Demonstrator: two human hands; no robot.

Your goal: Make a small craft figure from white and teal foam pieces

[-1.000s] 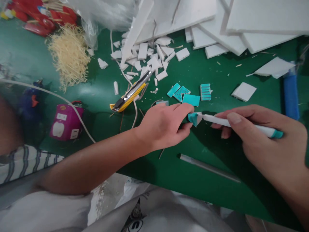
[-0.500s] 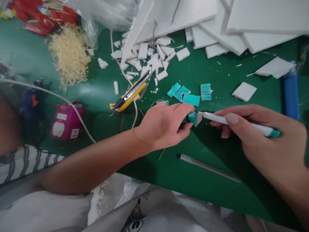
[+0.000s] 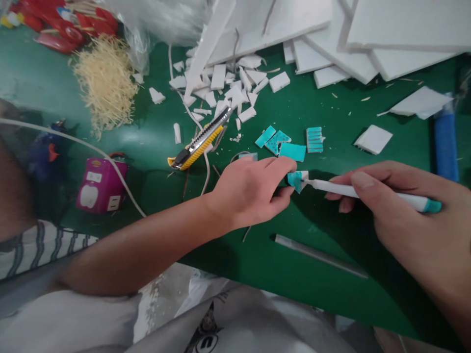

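Colouring: piece sits near mid-view and is the hub of this clock; 12 points away from the person. Teal covers its 9 o'clock side, white shows at its 3 o'clock side. Judged part covered.
Teal tiles: four lie beyond it, faces already teal. Plain tile at 12, dotted tile and thin tile at 11, striped tile at 1.
White stock: block at 2, sheets at 1, scraps at 11. No teal seen on these; whether any is meant for ink, cannot tell.
Left hand: back up, forearm in from 8. Thumb and forefinger pinched together on the piece's 9 o'clock side. Whether it rests on the table, unclear.
Marker: nearly level, nib toward 9, at the piece's white corner. Touching or just shy, too fine to tell.
Right hand: in from 4, clamped on the marker in a writing hold, thumb on top, other fingers curled beneath.
Cutter: at 10, no hand on it.
Rod: at 5, flat.
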